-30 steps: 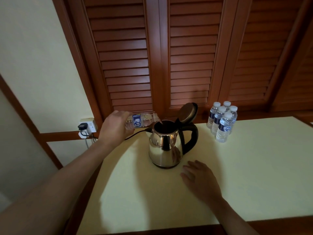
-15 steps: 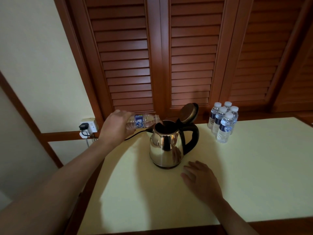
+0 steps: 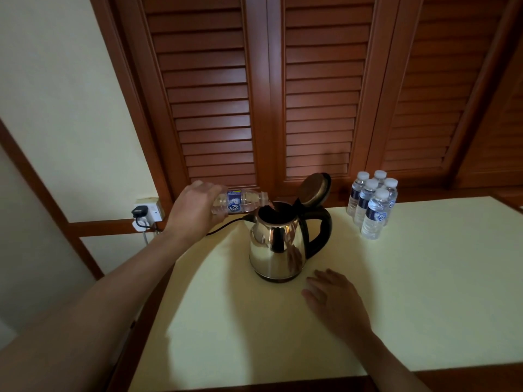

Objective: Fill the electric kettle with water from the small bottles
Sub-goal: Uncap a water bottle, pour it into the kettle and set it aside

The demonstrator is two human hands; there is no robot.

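The left hand (image 3: 195, 210) grips a small bottle (image 3: 240, 200) by its base, laid nearly level with its mouth over the open top of the electric kettle (image 3: 277, 244). The right hand (image 3: 336, 304) lies flat on the table (image 3: 424, 278), fingers loosely spread, just beside the kettle's base and holding nothing. The kettle stands toward the table's far left corner, its lid (image 3: 314, 189) tipped back; five capped bottles (image 3: 373, 205) cluster at the far edge to its right. The bottle's mouth sits at the rim's left side, so a wobble or a fast tilt could send water down the kettle's wall toward the cord (image 3: 226, 227) and the wall socket (image 3: 144, 216); nothing steadies the kettle
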